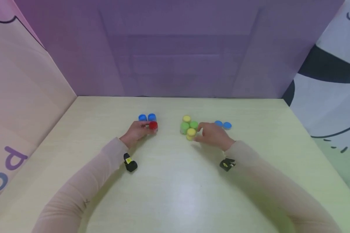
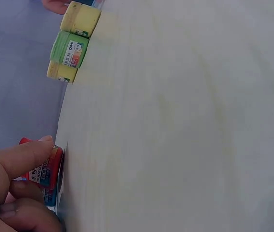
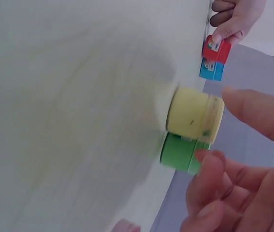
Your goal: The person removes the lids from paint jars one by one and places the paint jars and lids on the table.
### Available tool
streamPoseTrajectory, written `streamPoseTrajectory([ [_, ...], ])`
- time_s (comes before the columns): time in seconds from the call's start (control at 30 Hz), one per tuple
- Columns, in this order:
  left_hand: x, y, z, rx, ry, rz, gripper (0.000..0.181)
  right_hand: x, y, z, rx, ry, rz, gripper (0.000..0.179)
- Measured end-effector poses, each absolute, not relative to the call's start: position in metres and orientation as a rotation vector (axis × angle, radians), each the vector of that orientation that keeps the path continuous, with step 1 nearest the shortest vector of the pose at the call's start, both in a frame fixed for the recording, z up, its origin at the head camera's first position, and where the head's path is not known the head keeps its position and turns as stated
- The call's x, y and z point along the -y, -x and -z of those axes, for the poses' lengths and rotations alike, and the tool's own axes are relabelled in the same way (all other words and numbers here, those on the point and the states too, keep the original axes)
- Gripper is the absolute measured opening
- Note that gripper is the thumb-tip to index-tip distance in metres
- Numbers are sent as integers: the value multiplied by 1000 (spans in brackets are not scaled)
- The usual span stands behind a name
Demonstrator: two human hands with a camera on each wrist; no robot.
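Pinching a red jar (image 1: 153, 126) by its side, the left hand (image 1: 136, 132) sits on the left of the pale tabletop (image 1: 178, 181) in the head view, just in front of two blue jars (image 1: 152, 116). The jar is small and round, with a solid red lid facing up. The right hand (image 1: 213, 134) has thumb and fingers apart beside the front yellow jar (image 1: 191, 132); two green jars (image 1: 185, 127) stand right behind that one, with a back yellow jar (image 1: 187, 118) farthest off. Two more blue lids (image 1: 227, 125) show past the right hand, one partly covered by it.

From the left wrist, the thumb presses the red jar, whose side carries a label with dark and pale print, too small to read fully. The fingers curl behind and cover much of it, and a blue jar shows only as a sliver below. Whether the red jar touches the table is hard to say.

From the right wrist, the front yellow jar looks plain and pale, with a dark scuff on its side and smudges near the lid. A clear gap parts thumb from fingers; whether any fingertip touches a jar, I cannot tell. A pinkish shape (image 3: 126, 226) is cut off at the bottom edge.
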State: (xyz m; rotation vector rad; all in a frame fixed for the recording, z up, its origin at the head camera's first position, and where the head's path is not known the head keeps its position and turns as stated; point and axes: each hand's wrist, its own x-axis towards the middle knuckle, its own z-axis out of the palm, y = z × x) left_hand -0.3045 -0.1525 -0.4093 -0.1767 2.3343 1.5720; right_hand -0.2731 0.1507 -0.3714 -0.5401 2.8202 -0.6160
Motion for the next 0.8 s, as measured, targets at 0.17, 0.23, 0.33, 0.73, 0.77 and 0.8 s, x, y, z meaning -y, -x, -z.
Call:
streamPoseTrajectory([
  [0.17, 153, 304, 409, -2367, 178, -1539, 49, -139, 271, 368, -2816, 478, 621, 43],
  [0.23, 153, 304, 409, -2379, 174, -1523, 50, -136, 270, 366, -2811, 454, 634, 43],
  [0.33, 153, 304, 409, -2401, 166, -1499, 50, -133, 270, 365, -2818, 429, 636, 42],
  [0.73, 152, 302, 407, -2397, 192, -1524, 50, -122, 273, 364, -2878, 354, 460, 38],
  [0.77, 152, 301, 406, -2405, 194, -1512, 50, -121, 273, 362, -2878, 350, 452, 38],
  [0.8, 152, 300, 405, -2413, 194, -1500, 50, -120, 273, 362, -2882, 349, 441, 37],
])
